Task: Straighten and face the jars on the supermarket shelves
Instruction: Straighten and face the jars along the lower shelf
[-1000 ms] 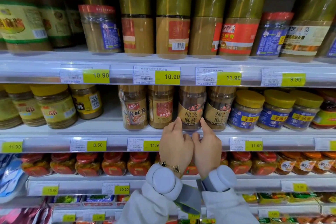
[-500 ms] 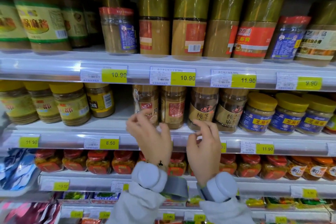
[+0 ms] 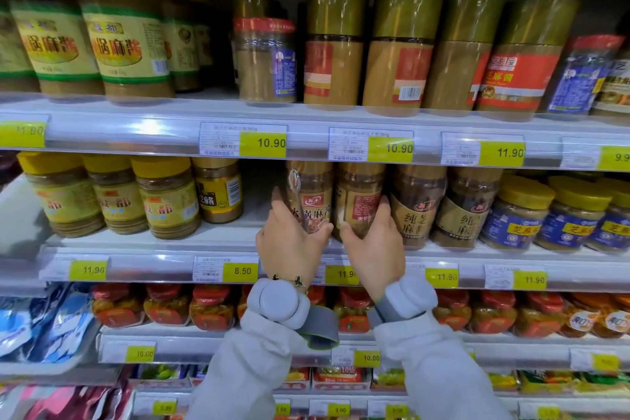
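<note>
Working the middle shelf (image 3: 211,244) now, I have both hands up on two neighbouring jars that stand side by side, touching; my left hand (image 3: 289,244) curls round the lower left flank of the hot-pot sesame jar (image 3: 312,199), fingers up its side and thumb across the front; my right hand (image 3: 373,249) cups the turned jar (image 3: 359,201) just beside it, thumb on the front and fingers wrapped round the right side. Both jars stand upright, long axis vertical, directly ahead of and above each palm, so any correction is a twist about that axis, not a lift or a shove. The left jar shows its front label almost square to me; the right one shows what looks like a back or side panel with small print, so I judge it is the one needing the turn, and the right hand is already on it. To its right the two dark-labelled sesame jars (image 3: 417,211) sit close, so the twist should stay in place; whether the jar bases line up with the shelf lip I cannot tell behind my hands.
</note>
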The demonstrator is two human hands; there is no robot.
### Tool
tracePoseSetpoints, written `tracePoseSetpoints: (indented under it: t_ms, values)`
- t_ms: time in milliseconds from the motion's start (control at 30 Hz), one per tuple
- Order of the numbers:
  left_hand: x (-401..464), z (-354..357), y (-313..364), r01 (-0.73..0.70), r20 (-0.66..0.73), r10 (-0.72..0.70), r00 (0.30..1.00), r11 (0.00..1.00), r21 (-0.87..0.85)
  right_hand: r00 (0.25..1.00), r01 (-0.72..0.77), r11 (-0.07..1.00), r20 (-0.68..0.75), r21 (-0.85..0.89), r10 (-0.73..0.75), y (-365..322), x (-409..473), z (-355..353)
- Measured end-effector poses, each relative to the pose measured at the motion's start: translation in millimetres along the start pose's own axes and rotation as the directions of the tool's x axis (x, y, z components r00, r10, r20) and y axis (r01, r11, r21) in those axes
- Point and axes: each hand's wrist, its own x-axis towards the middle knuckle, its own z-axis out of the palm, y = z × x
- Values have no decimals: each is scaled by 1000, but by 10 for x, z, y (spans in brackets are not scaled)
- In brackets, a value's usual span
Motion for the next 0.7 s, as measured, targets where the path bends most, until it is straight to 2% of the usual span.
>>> tracePoseSetpoints:
  t_ms: [133, 333, 500, 600, 700]
  values:
    - [13, -4, -11, -19, -23, 19, 1000, 1000, 6, 996, -87, 996, -1, -19, 87, -16, 105, 58]
    - [69, -56, -116, -9, -58, 11, 998, 1000, 29, 992, -105, 989, -82, -106, 96, -39, 96, 161]
    - [132, -148, -201, 3, -31, -2, 1000, 1000, 31, 984, -135, 984, -129, -117, 120, -39, 132, 215]
    - [67, -132, -168, -17, -32, 19, 999, 999, 41, 988, -122, 988, -108, -93, 112, 9, 158, 172]
    - [-182, -61, -149, -127, -145, 125, 982, 992, -5, 995, -92, 994, -32, -64, 90, 59, 176, 97]
